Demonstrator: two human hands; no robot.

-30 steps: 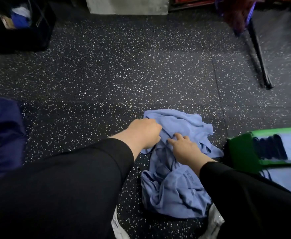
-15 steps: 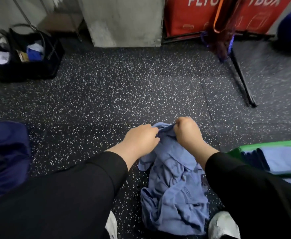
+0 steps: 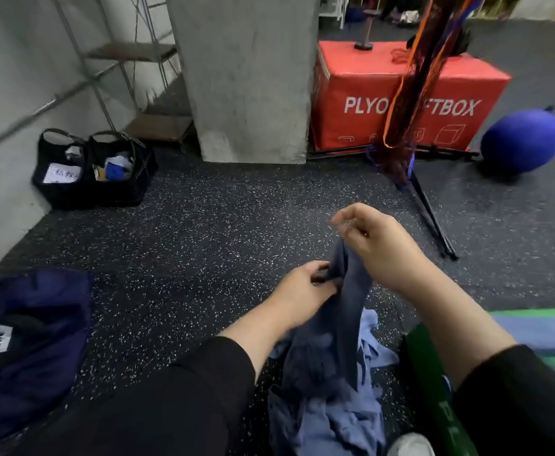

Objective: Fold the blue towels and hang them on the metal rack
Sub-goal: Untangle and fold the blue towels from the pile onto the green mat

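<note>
Head view: since the earlier frame both hands have raised the blue towel (image 3: pixel 342 324) off the floor (image 3: pixel 204 232). Right hand (image 3: pixel 376 245) pinches its top edge; left hand (image 3: pixel 305 289) grips lower. Step: opening out. Next, find corners, spread flat, fold.

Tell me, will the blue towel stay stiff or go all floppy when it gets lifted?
Probably floppy: the blue towel droops in folds between the right hand and left hand. Likely light too, since a fingertip pinch raises it. The rest still sits crumpled on the floor.
</note>
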